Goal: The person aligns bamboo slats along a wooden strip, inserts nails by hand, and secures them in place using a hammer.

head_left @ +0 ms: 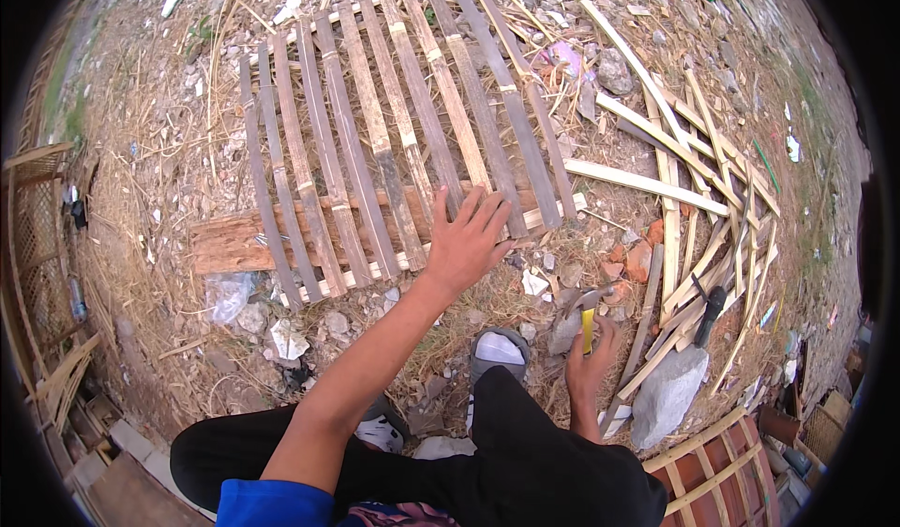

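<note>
- Fingers: L hand (467, 246), approx. centre, has digits spread wide & laid flat over the slat ends, nothing gripped. R hand (591, 363), at 4 o'clock, is curled round the hammer's (588, 330) yellow handle, head pointing up & away from the body.
- Slat panel (375, 138): biggest item, approx. 11 o'clock, L hand on its near edge. Dark & tan strips lie side by side w/ gaps, near ends over a pale cross strip (579, 203). Risk: strips could skew or split if struck off-centre or if the L hand lets up.
- Stick pile (698, 175): btwn 2 & 3 o'clock, loose & criss-crossed; poss. snag for the R arm if it swings wide.
- Reddish plank (225, 236): sticks out at 9 o'clock, runs under the slats. Uneven rubble below could let it rock under a blow.
- Grey rock (670, 396): 4 o'clock, beyond the R hand; an elbow or wrist could knock it.
- Black-handled tool (714, 316): btwn 3 & 4 o'clock, by the sticks; blade, if any, hard to make out.
- Hammer: small but the main hazard, since a mis-aimed hit near those spread digits would catch a knuckle.
</note>
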### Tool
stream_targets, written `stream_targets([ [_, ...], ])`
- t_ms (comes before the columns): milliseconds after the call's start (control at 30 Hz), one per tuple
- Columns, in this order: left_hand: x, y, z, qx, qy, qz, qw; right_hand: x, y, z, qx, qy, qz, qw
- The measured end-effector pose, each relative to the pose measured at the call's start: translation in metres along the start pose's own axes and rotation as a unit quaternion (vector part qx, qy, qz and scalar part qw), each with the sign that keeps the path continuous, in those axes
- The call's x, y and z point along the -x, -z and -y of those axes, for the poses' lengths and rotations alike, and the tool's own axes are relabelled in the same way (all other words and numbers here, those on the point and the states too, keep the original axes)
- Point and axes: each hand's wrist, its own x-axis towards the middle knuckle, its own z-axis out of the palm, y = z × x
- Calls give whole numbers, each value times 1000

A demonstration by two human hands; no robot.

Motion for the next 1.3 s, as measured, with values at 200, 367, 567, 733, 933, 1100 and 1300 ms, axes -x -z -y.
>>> stream_targets([
  [200, -9, -6, -9, 16, 47, -13, 999, -32, -12, 26, -61, 41, -11, 997],
  [367, -13, -10, -17, 30, 53, -14, 998, -84, -21, 61, -103, 127, -7, 987],
  [567, -16, -11, -19, 26, 73, 3, 997, -152, -36, 98, -61, 210, 10, 976],
  [733, -18, -9, -21, 30, 71, 1, 997, -161, -57, 72, -31, 247, 20, 968],
  [933, -19, -9, -23, 19, 74, 10, 997, -157, -56, 70, -24, 240, 0, 971],
  [1100, -19, -8, -22, 17, 70, 16, 997, -156, -53, 73, 7, 312, 7, 950],
  [1300, -19, -8, -23, 10, 66, 8, 998, -159, -55, 67, 11, 309, 3, 951],
])
